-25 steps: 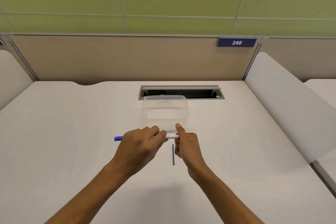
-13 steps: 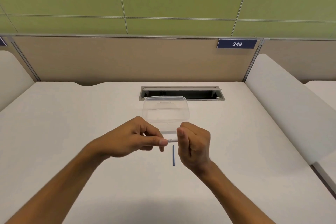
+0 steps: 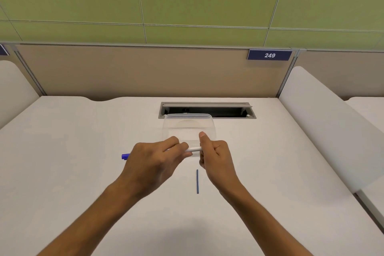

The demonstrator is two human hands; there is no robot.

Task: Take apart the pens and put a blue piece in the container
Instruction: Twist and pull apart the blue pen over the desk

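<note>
Both hands hold one white pen [image 3: 194, 149] level above the white desk [image 3: 72, 162]. My left hand [image 3: 153, 162] grips its barrel, and the blue cap end [image 3: 125, 156] sticks out to the left of that hand. My right hand [image 3: 216, 156] pinches the pen's right end, thumb pointing up. A clear plastic container [image 3: 207, 122] stands just behind the hands, with nothing visible inside. A thin blue refill [image 3: 197, 181] lies on the desk below the hands, pointing toward me.
A grey cable slot [image 3: 228, 108] is cut into the desk behind the container. Beige partition panels close the back, with a blue sign reading 249 [image 3: 269, 55]. White side dividers [image 3: 324, 122] rise at left and right.
My left hand has turned back palm-down and the pen's blue cap end shows again at its left. Both hands have kept hold of the pen. The refill has not moved.
</note>
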